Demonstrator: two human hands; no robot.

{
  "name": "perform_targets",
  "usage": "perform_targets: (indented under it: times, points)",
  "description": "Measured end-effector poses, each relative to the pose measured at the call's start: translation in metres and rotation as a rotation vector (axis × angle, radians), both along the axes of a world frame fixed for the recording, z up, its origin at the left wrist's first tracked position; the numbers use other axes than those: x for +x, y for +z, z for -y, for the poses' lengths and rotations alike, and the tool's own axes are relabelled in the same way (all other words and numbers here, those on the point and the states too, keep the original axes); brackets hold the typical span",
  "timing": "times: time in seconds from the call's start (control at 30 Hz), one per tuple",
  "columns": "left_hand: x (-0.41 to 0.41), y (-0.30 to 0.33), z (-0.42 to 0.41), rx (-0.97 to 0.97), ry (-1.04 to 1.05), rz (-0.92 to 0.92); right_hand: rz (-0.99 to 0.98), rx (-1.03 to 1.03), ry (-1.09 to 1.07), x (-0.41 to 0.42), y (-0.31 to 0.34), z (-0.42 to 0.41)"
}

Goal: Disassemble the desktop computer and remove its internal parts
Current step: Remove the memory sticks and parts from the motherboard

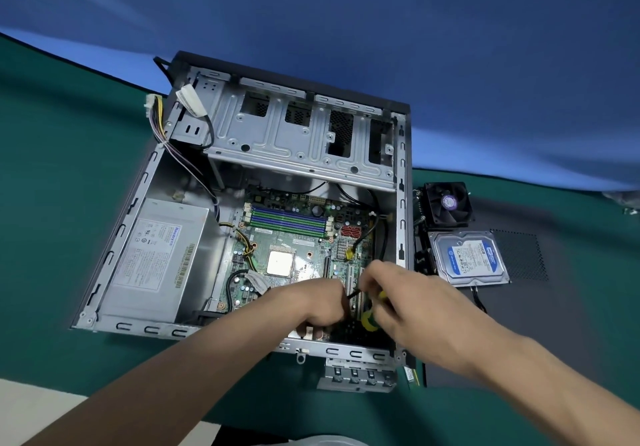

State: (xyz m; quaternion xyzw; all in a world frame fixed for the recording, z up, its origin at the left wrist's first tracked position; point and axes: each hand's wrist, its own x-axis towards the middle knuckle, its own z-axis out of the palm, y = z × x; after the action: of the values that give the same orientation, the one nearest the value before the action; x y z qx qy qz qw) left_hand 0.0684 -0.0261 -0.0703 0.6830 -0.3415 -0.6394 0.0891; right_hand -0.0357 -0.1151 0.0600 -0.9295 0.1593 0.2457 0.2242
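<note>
Gripping a yellow-and-green screwdriver (372,310), the right hand (408,303) had its fingers curled round the handle, the dark shaft angled toward the left hand (320,303). That hand was bent down into the near part of the case, fingers folded where the shaft's tip met it; whether it pinched the tip could not be told. Both worked over the motherboard (294,248), near its white expansion slots, inside the open computer case (114,248) lying flat on the green table (52,168). The grey power supply (156,258) sat in the case's left side, the empty drive cage (298,134) at the far end. Outside, just right of the case, lay a cooler fan (448,205) and a hard drive (469,258).
</note>
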Motion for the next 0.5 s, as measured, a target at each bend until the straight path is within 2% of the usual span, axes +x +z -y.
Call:
perform_targets:
  times: [0.17, 0.33, 0.5]
  points:
    - [0.0001, 0.0006, 0.0013, -0.003, -0.018, 0.024, 0.026, -0.114, 0.040, -0.0023, -0.0027, -0.0036]
    - [-0.0007, -0.0009, 0.0009, 0.011, 0.030, -0.002, 0.029, -0.037, 0.078, -0.0032, -0.0026, -0.0055]
    - [0.0007, 0.0006, 0.0013, 0.000, 0.019, 0.011, 0.038, -0.081, 0.013, -0.0008, -0.0020, -0.0060]
